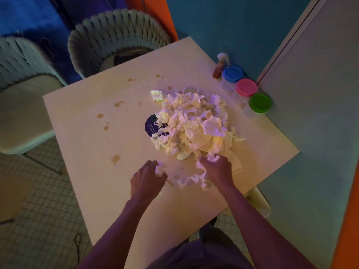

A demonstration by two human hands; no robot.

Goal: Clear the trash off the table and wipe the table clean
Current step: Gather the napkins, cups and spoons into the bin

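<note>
Left hand (148,180), fingers curled round a small tissue wad (160,168); right hand (218,168) pinching crumpled napkin (194,178). Heap of crumpled napkins (194,123) sits mid-table (77,123), at 12 o'clock from both hands. Paper likely light, soft, compressible: best gathered by bunching outer folds inward.

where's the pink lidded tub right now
In the head view the pink-lidded tub stands at the table's far right edge, against the wall, between the blue-lidded tub and the green-lidded tub.
</note>
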